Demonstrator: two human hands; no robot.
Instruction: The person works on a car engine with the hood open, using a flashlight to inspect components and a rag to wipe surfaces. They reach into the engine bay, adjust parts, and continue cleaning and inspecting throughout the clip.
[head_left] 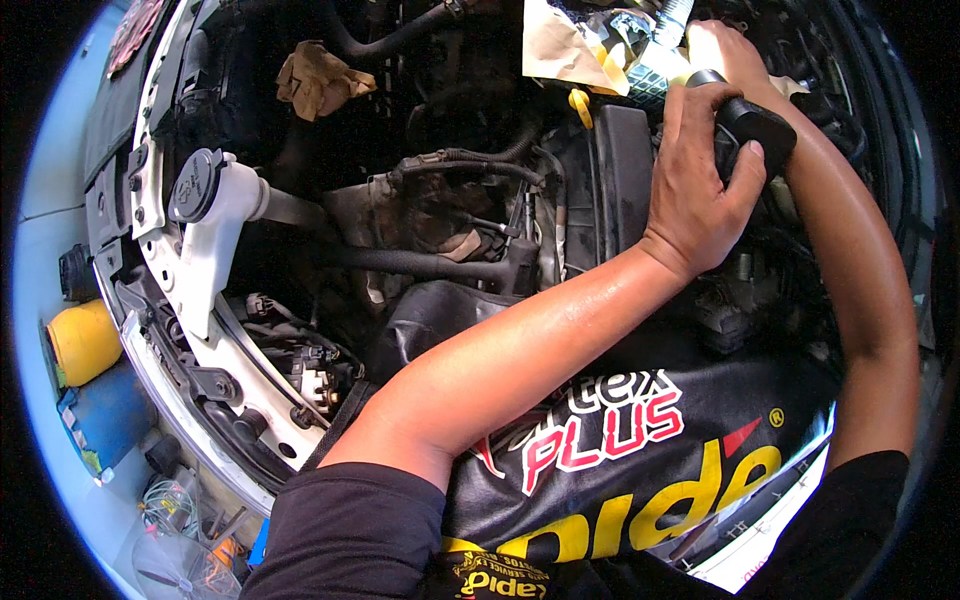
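My left hand (695, 185) is wrapped round a black flashlight (757, 135), over the right side of the engine bay. A bright patch of light falls just beyond its head, on the back of my right hand (728, 58). My right hand is curled beside a blue-patterned packet (652, 78) and a shiny ribbed piece (674, 20). Glare and the flashlight hide its fingertips, so what they hold cannot be made out. Against the packet lies a sheet of brown paper (565, 48). Just below it is a yellow dipstick handle (580, 107).
A white filler neck with a black cap (198, 186) rises at the left. Crumpled brown paper (322, 80) lies among the hoses. A black printed fender cover (640, 480) drapes the near edge. Beyond the car's left edge stand a yellow container (85, 342) and a blue one (110, 420).
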